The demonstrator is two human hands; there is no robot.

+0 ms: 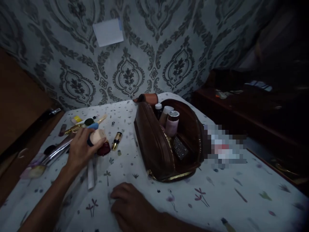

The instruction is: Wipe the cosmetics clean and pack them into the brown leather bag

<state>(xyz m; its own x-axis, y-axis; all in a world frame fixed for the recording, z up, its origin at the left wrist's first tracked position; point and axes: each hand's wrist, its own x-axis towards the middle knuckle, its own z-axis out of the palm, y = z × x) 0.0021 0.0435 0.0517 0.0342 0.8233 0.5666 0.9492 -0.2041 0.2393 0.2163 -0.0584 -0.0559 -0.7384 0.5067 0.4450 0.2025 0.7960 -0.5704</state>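
My left hand (80, 145) is closed around a small beige item with a dark side (97, 136), its exact kind unclear. A dark red rounded item (104, 149) lies right under those fingers. Just to the right is a black-and-gold lipstick tube (117, 140). My right hand (130, 204) rests on the table at the front with curled fingers, and nothing shows in them. Beyond it stands a brown makeup bag (154, 141), unzipped and wide open. Inside are a pink bottle with a silver cap (172, 124), other bottles and a dark glittery box (179, 148).
Left of my left hand lie makeup brushes in a clear sleeve (56, 153), a blue item (93, 125) and several cosmetics. A pale tube (90, 175) lies near my wrist. A patterned cloth (193, 199) covers the table. Dark red furniture (210, 100) stands at right.
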